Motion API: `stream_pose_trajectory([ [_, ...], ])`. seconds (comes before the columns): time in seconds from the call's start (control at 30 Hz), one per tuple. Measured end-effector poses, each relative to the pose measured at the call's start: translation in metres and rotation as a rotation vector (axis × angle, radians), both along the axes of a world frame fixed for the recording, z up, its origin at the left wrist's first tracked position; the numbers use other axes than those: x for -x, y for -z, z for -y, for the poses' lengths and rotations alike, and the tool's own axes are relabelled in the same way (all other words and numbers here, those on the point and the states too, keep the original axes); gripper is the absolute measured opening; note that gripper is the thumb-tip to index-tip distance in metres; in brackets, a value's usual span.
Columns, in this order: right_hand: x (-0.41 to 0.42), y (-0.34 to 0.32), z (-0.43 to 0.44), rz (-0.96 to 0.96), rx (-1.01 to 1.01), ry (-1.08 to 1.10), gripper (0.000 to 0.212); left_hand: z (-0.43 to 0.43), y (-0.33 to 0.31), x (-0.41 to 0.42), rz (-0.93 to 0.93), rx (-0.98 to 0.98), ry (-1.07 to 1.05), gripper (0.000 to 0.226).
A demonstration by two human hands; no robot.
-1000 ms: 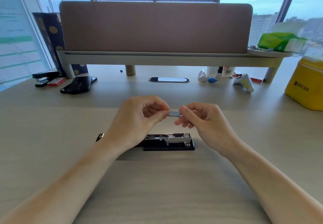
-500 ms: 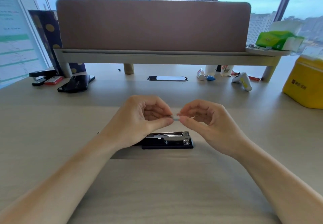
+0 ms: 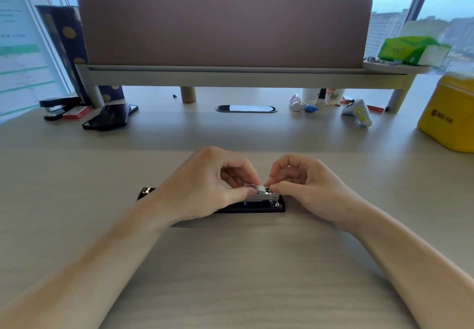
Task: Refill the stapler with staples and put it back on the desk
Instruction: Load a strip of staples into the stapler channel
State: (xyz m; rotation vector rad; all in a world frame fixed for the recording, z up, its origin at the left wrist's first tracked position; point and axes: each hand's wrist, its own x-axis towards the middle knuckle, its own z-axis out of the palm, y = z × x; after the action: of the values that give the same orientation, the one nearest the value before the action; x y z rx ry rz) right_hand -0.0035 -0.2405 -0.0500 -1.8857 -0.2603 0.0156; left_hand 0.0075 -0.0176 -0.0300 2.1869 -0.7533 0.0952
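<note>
A black stapler (image 3: 259, 207) lies open on the desk (image 3: 230, 277), its metal staple channel facing up. My left hand (image 3: 205, 190) and my right hand (image 3: 307, 187) pinch a short silver strip of staples (image 3: 261, 188) between thumbs and forefingers, right on top of the channel's front end. My left hand hides the stapler's rear half; only the flipped-back top's tip (image 3: 146, 190) shows at the left.
A second black stapler (image 3: 57, 106), a red staple box (image 3: 77, 112) and a black phone (image 3: 110, 119) lie at the back left. A yellow box (image 3: 448, 115) stands at the right. Small items (image 3: 356, 112) sit under the shelf (image 3: 230, 74).
Both hands have lowered the staple strip from mid-air down onto the stapler's metal channel. The stapler has not moved.
</note>
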Motion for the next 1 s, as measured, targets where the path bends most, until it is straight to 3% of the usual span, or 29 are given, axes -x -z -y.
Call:
stream_pose_trajectory([
  [0.37,-0.002,-0.002,0.001,-0.076,-0.016,0.003,0.023,0.001,-0.002,0.004,0.049,-0.147,-0.002,0.015],
  [0.53,-0.001,-0.004,0.011,-0.082,-0.049,-0.069,0.017,-0.012,-0.011,0.0,0.035,-0.107,-0.065,0.011],
  [0.67,0.004,-0.005,0.016,-0.015,0.03,-0.147,0.027,-0.011,-0.006,0.0,0.019,-0.219,-0.043,0.014],
  [1.0,0.001,0.003,0.015,0.075,0.084,-0.125,0.031,-0.006,0.0,-0.001,0.009,-0.201,-0.037,0.014],
])
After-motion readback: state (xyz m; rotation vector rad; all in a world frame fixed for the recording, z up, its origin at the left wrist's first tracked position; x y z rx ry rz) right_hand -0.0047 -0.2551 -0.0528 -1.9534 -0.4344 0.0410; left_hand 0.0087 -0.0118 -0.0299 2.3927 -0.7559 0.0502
